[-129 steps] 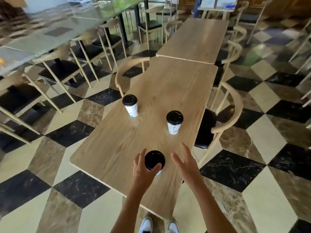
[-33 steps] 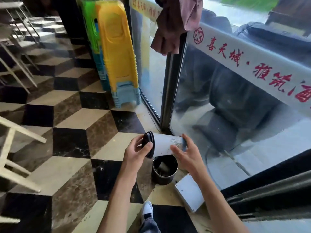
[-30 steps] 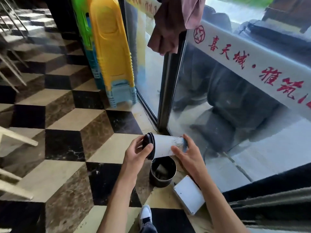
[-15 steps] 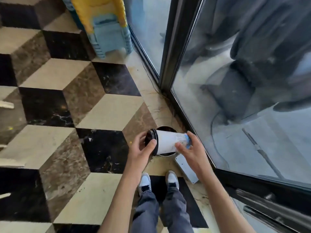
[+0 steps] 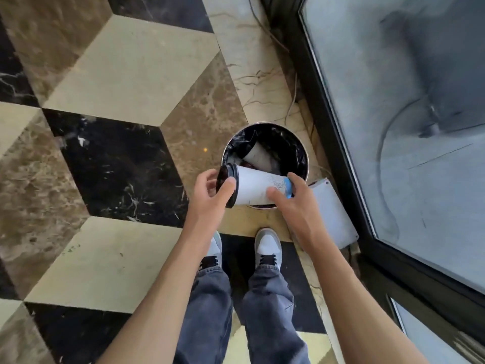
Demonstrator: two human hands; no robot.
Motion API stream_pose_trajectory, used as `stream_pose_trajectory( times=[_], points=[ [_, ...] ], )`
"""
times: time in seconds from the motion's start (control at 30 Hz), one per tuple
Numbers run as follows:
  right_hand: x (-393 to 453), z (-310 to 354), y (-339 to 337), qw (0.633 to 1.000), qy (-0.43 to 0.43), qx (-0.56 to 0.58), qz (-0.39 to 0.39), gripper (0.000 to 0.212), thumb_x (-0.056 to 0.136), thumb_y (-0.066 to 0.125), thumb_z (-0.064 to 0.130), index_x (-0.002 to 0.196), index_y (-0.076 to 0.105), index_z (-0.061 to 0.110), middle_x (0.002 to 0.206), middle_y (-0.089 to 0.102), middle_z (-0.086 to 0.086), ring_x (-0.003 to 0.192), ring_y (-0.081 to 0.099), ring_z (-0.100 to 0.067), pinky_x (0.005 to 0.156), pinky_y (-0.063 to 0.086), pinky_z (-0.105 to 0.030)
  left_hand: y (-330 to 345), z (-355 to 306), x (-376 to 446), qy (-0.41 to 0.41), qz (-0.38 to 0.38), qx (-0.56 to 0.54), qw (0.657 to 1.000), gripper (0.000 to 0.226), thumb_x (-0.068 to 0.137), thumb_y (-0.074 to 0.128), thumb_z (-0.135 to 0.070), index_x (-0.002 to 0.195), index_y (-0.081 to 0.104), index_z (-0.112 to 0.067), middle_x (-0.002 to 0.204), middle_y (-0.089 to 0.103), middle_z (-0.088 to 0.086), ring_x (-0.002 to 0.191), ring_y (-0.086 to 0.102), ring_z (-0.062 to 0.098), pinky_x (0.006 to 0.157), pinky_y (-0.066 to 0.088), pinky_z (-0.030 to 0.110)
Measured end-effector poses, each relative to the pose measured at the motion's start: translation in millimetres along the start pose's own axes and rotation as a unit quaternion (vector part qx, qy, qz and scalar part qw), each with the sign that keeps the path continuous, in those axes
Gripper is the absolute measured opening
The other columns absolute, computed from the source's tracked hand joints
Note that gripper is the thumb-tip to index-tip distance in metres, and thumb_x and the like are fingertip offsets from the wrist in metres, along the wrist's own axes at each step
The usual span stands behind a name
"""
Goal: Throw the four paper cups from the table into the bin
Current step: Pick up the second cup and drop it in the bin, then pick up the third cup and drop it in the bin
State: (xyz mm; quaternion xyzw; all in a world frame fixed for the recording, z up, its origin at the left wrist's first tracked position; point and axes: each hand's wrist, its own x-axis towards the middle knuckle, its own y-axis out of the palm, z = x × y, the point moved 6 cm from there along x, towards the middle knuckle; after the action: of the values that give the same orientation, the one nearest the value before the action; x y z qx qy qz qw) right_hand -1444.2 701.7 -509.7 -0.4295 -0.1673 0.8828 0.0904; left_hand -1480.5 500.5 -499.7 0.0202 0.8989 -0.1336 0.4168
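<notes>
Both hands' fingers grasp a white paper cup with a black lid (image 5: 253, 189) sideways: left hand (image 5: 214, 195) at the lid, right hand (image 5: 294, 199) at the base, above the round black-lined bin (image 5: 301, 145).

Bright daylight from glass at right | soft shadows | mild blur | wide-angle edge bending

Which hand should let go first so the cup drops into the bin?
Probably the right hand: its end of the paper cup hangs over the bin opening, while the left hand holds the lid end by the rim.
</notes>
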Motion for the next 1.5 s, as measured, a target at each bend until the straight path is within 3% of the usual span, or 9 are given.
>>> stream_pose_trajectory(
  times=[0.07, 0.23, 0.4, 0.53, 0.7, 1.07, 1.27, 1.4, 1.5],
  points=[
    [21, -12, 10, 1.0, 0.006, -0.001, 0.008, 0.074, 0.087, 0.065, 0.045, 0.15, 0.033, 0.022, 0.132, 0.047, 0.008, 0.112, 0.051, -0.01, 0.076, 0.041, -0.013, 5, 12, 22, 0.0, -0.013, 0.009, 1.0, 0.02, 0.085, 0.063, -0.048, 0.102, 0.053, -0.049, 0.107, 0.06, -0.024, 0.083, 0.055, -0.026, 0.063, 0.045, 0.006],
    [49, -34, 16, 1.0, 0.023, 0.016, 0.012, 0.073, 0.089, 0.064, 0.041, 0.15, 0.031, 0.022, 0.144, 0.046, 0.001, 0.122, 0.05, -0.016, 0.101, 0.044, -0.033, 22, 23, 51, 0.005, -0.003, 0.044, 0.999, 0.032, 0.085, 0.06, -0.051, 0.115, 0.051, -0.044, 0.109, 0.058, -0.025, 0.086, 0.053, -0.026, 0.071, 0.041, 0.013],
    [51, -39, 17, 0.999, 0.018, 0.012, 0.031, 0.063, 0.092, 0.062, 0.035, 0.149, 0.034, 0.027, 0.145, 0.047, 0.002, 0.118, 0.054, -0.017, 0.085, 0.045, -0.023, 28, 27, 58, 0.009, -0.005, 0.064, 0.998, 0.051, 0.087, 0.06, -0.05, 0.135, 0.053, -0.033, 0.127, 0.054, -0.015, 0.113, 0.052, -0.004, 0.086, 0.039, 0.021],
    [45, -32, 7, 1.0, 0.002, 0.017, 0.025, 0.062, 0.092, 0.061, 0.037, 0.148, 0.037, 0.031, 0.145, 0.046, 0.009, 0.126, 0.05, -0.017, 0.095, 0.043, -0.03, 27, 26, 51, 0.004, 0.002, 0.058, 0.998, 0.054, 0.088, 0.06, -0.051, 0.139, 0.051, -0.035, 0.143, 0.047, -0.01, 0.095, 0.04, -0.026, 0.079, 0.035, 0.017],
    [29, 0, -13, 0.999, -0.033, 0.024, 0.025, 0.063, 0.09, 0.061, 0.04, 0.149, 0.037, 0.031, 0.15, 0.045, 0.007, 0.129, 0.05, -0.018, 0.102, 0.045, -0.038, 18, 4, 28, 0.014, -0.018, 0.037, 0.999, 0.05, 0.089, 0.06, -0.05, 0.137, 0.052, -0.034, 0.14, 0.049, -0.01, 0.102, 0.046, -0.016, 0.075, 0.034, 0.013],
    [-84, 174, -89, 0.982, -0.184, 0.038, -0.017, 0.065, 0.089, 0.061, 0.044, 0.148, 0.038, 0.029, 0.153, 0.043, 0.003, 0.131, 0.05, -0.017, 0.11, 0.042, -0.043, -36, -165, -94, 0.168, -0.037, -0.024, 0.985, 0.055, 0.083, 0.061, -0.059, 0.135, 0.05, -0.044, 0.135, 0.047, -0.019, 0.104, 0.041, -0.021, 0.074, 0.034, 0.014],
    [-203, 299, -151, 0.955, -0.287, 0.069, -0.03, 0.062, 0.093, 0.063, 0.036, 0.149, 0.039, 0.024, 0.151, 0.045, 0.005, 0.127, 0.053, -0.011, 0.111, 0.04, -0.033, -94, -290, -220, 0.303, -0.056, -0.048, 0.95, 0.055, 0.093, 0.061, -0.047, 0.145, 0.044, -0.038, 0.15, 0.043, -0.014, 0.13, 0.045, 0.01, 0.09, 0.037, 0.022],
    [-286, 370, -188, 0.934, -0.346, 0.075, -0.044, 0.063, 0.093, 0.061, 0.037, 0.15, 0.038, 0.024, 0.154, 0.041, 0.007, 0.137, 0.045, -0.014, 0.116, 0.034, -0.037, -131, -345, -303, 0.377, -0.07, -0.053, 0.922, 0.058, 0.088, 0.06, -0.058, 0.142, 0.04, -0.052, 0.151, 0.039, -0.019, 0.132, 0.042, 0.006, 0.088, 0.034, 0.016],
    [-356, 424, -210, 0.914, -0.397, 0.061, -0.06, 0.064, 0.093, 0.06, 0.041, 0.151, 0.035, 0.029, 0.156, 0.038, 0.006, 0.142, 0.039, -0.02, 0.116, 0.034, -0.043, -162, -387, -367, 0.427, -0.069, -0.07, 0.899, 0.057, 0.082, 0.059, -0.068, 0.134, 0.036, -0.067, 0.144, 0.038, -0.029, 0.134, 0.038, 0.007, 0.101, 0.037, 0.032]
  ],
)
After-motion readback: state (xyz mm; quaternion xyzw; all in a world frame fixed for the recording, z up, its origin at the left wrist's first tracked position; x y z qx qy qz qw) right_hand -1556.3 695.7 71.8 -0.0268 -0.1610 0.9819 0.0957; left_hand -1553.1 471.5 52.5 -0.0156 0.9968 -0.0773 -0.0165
